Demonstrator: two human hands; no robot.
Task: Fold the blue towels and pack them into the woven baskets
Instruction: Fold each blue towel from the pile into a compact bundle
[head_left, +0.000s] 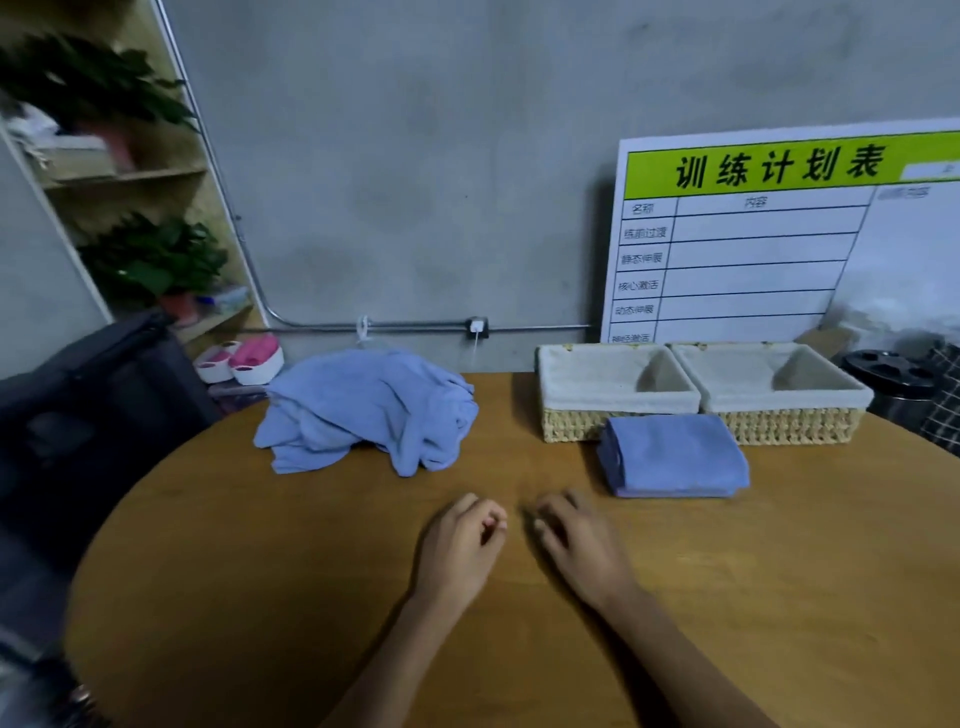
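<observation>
Resting Hands, One Towel Folded, Pile Waiting

Resting side by side near the table's (260, 597) middle, both hands were idle. The left hand (462, 545) lay with fingers loosely curled and held nothing; the right hand (582, 545) lay the same way, knuckles up, gripping nothing. They were just apart from each other.

At one o'clock from the hands sat the folded towel (672, 457), a neat rectangle, its long axis running three to nine o'clock, its folded spine towards nine. It touched, or nearly touched, the front wall of the baskets. The left basket (571, 428) and right basket (810, 426) stood side by side at twelve of it, both lined, both holding no towel, long axes also three to nine.

At eleven o'clock lay the pile (369, 410), crumpled blue cloth with no clear axis; how many towels it held could not be told.

The step in hand looked like a choice: pack the folded one or fetch from the pile. Packing well would call for both hands under the short ends, keeping the layers from sliding, then lowering it flat with its long axis matching the basket's. Lifted by one corner, it would likely unfold.
</observation>
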